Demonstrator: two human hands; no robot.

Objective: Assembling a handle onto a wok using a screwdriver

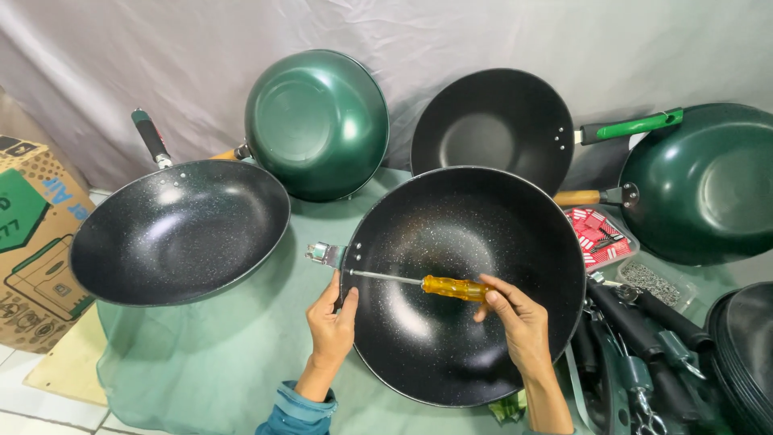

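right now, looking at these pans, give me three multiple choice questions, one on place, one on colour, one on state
1. Where does the screwdriver's tip point?
A. at the bracket side of the black wok's rim
B. at the cardboard box
C. at the table edge

2. What colour is the screwdriver's handle?
A. green
B. amber
C. red

3. What is the left hand doing?
A. resting flat on the table
B. holding a loose handle
C. gripping the wok's rim by the metal bracket

Answers:
1 A, the shaft runs from the right hand to the rivets by the bracket.
2 B, the handle is see-through amber.
3 C, its fingers wrap the rim.
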